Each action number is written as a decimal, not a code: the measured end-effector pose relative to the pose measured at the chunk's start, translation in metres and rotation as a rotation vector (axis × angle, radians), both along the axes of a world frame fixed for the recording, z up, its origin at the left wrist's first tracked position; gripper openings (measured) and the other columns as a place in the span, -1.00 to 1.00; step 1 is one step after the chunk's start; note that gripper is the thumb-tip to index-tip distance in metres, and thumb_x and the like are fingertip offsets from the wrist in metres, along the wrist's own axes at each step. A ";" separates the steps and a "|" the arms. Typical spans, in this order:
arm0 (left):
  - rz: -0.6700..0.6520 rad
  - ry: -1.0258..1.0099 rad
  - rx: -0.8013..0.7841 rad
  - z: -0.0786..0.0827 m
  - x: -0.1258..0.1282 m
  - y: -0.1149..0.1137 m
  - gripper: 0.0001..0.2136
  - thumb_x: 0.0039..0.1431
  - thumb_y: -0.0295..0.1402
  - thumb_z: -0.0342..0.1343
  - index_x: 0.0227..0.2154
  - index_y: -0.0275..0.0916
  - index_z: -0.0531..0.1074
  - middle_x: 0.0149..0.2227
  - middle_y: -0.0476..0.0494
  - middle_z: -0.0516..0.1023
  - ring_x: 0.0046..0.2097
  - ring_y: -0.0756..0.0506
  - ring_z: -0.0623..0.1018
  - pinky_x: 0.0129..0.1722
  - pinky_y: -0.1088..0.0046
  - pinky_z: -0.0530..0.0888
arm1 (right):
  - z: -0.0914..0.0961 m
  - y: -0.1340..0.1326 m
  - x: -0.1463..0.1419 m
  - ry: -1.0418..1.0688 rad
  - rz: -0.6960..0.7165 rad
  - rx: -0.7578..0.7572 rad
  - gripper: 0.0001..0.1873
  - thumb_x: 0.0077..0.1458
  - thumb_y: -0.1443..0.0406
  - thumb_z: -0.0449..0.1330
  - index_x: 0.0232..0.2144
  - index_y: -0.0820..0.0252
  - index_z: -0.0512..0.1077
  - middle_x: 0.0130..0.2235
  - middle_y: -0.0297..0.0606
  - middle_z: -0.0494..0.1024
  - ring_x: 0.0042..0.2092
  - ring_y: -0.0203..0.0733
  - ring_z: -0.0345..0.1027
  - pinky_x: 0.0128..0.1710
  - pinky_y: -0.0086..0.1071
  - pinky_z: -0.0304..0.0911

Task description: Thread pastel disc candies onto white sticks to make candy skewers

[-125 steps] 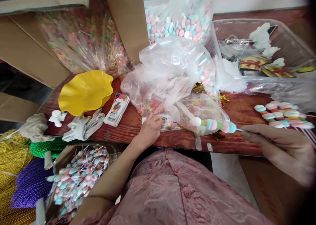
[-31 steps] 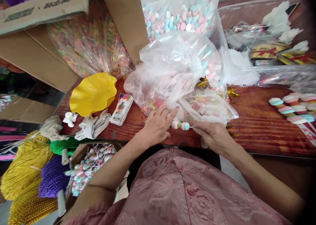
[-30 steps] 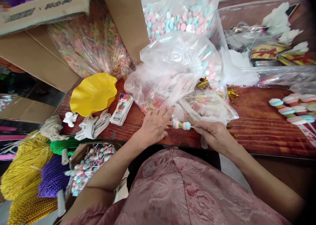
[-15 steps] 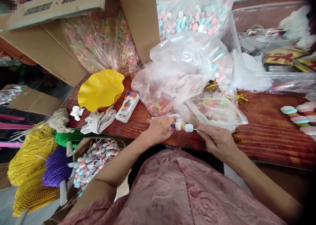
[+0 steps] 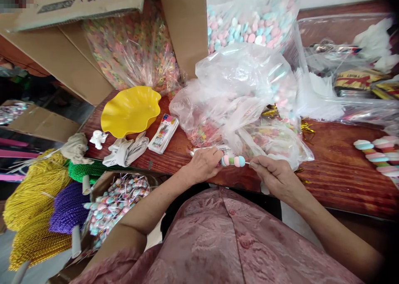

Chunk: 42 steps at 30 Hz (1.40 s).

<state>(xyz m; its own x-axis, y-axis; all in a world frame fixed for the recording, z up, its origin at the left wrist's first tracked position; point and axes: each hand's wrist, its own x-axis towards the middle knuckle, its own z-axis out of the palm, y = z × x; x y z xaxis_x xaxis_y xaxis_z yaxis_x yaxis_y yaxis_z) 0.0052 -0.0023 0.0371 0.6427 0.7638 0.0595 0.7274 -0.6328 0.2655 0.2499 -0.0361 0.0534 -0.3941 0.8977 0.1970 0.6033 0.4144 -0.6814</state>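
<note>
In front of my shirt, a candy skewer (image 5: 233,161) of pink, pale blue and green sweets on a thin white stick lies level between my hands. The fingers of my left hand (image 5: 204,164) are closed round its left end and hide that part. My right hand (image 5: 272,174) pinches the bare stick at the right end. Just beyond them, clear plastic bags (image 5: 246,109) of coloured sweets rest on the wooden table (image 5: 336,167).
A yellow wavy bowl (image 5: 131,111), a stack of small printed cards (image 5: 163,133) and a folded white strap (image 5: 126,150) sit to the left. Finished-looking candy skewers (image 5: 378,153) lie at right. Below left stands a box of wrapped candy (image 5: 116,205) beside bundled cords (image 5: 37,192).
My left hand has shifted a little right along the skewer, covering the colourful part that showed beside its fingers. My right hand keeps its pinch on the stick. The view has shifted slightly.
</note>
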 end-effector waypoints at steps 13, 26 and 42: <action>0.050 -0.266 -0.420 0.012 0.008 0.001 -0.74 0.03 -0.14 0.25 -0.41 -0.24 0.43 -0.47 0.01 0.45 -0.43 -0.02 0.40 -0.46 0.48 0.22 | 0.003 -0.003 0.010 -0.252 0.196 0.441 -0.76 0.24 0.44 -0.02 -0.34 0.19 0.43 -0.45 -0.29 0.50 -0.47 -0.31 0.27 -0.45 -0.39 0.05; -0.154 -0.118 0.355 0.033 0.004 -0.002 -0.24 0.01 0.15 0.20 0.19 -0.18 0.27 0.11 -0.38 0.42 0.18 -0.41 0.36 0.21 -0.16 0.16 | -0.036 -0.035 -0.022 0.545 -0.234 -0.480 -0.60 0.20 0.05 0.10 -0.55 0.19 0.35 -0.65 -0.44 0.20 -0.58 -0.38 0.01 -0.55 -0.44 -0.06; 0.217 -1.941 -0.911 0.048 -0.001 0.010 -0.58 -0.16 -0.12 0.42 -0.21 -0.14 0.51 -0.44 0.03 0.48 -0.21 -0.15 0.59 0.12 0.06 0.40 | -0.030 -0.021 -0.053 0.588 -0.212 -0.240 -0.72 0.28 0.18 0.09 -0.40 0.19 0.44 -0.62 -0.44 0.26 -0.55 -0.37 0.12 -0.51 -0.45 0.06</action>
